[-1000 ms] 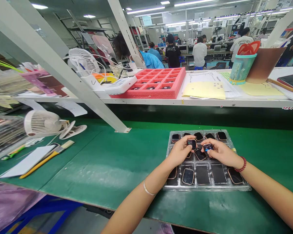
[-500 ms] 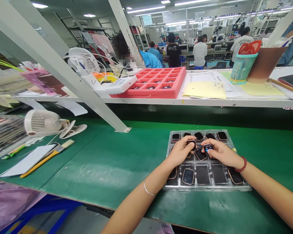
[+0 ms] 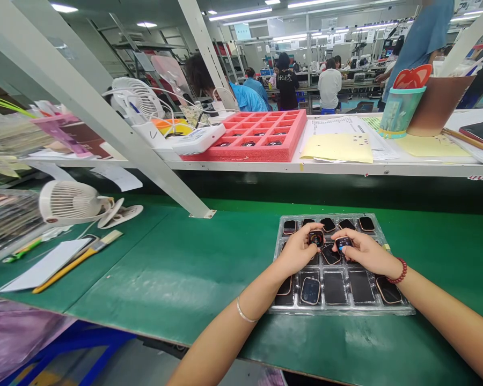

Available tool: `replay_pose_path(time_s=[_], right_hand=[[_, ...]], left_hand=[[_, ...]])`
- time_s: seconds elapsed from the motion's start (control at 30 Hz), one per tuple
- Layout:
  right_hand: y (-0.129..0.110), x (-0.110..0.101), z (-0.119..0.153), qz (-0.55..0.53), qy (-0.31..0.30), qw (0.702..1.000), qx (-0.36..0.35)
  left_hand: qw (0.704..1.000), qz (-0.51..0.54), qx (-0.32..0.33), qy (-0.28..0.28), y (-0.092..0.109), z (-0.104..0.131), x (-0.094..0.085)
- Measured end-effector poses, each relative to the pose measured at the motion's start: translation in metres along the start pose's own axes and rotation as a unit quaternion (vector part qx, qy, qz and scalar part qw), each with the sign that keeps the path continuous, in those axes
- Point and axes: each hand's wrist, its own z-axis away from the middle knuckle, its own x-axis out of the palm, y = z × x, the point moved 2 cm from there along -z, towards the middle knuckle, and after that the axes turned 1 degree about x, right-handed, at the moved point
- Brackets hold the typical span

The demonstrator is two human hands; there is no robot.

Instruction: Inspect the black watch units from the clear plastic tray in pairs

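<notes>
A clear plastic tray [image 3: 338, 310] with compartments lies on the green bench, and several dark-screened smartwatch bodies sit in it. Above its middle row, my left hand [image 3: 299, 247] grips one smartwatch [image 3: 316, 238] whose screen is lit with a coloured face. Close beside it, my right hand [image 3: 364, 251] holds a second smartwatch [image 3: 343, 244], also lit, with the thumb against its lower screen. In the front row, a smartwatch [image 3: 310, 290] rests in its pocket, while two pockets nearby hold no watch.
A small white fan [image 3: 70, 202], a yellow-handled brush [image 3: 70, 268] and a white sheet [image 3: 50, 265] lie at left. On the shelf are a red foam tray [image 3: 245, 154], papers [image 3: 338, 146] and a teal cup [image 3: 402, 110]. A slanted white post [image 3: 161, 166] meets the bench. Several people work beyond.
The watch in my left hand now shows a lit face; its screen was dark before, and the thumb has moved lower. My right hand stays put. A person in blue has moved in at back right.
</notes>
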Motion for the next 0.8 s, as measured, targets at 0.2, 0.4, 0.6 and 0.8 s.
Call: replay_pose_path(time_s=[0.2,0.4,0.6,0.8], right_hand=[[0.0016,-0.0002,-0.0004,0.001,-0.002,1.000,-0.004],[0.0031,-0.0004,-0.0007,0.002,-0.005,1.000,-0.003],[0.0031,-0.0003,-0.0007,0.002,-0.005,1.000,-0.002],[0.0019,0.0001,-0.0002,0.003,-0.004,1.000,0.000]], left_hand=[[0.999,-0.036,0.015,-0.012,-0.0034,0.0008,-0.0017],[0.998,-0.065,0.021,-0.017,-0.0040,0.0019,-0.0018],[0.998,-0.058,0.021,-0.022,-0.0043,0.0017,-0.0014],[0.998,-0.057,0.014,-0.021,-0.0019,0.0018,-0.0007]])
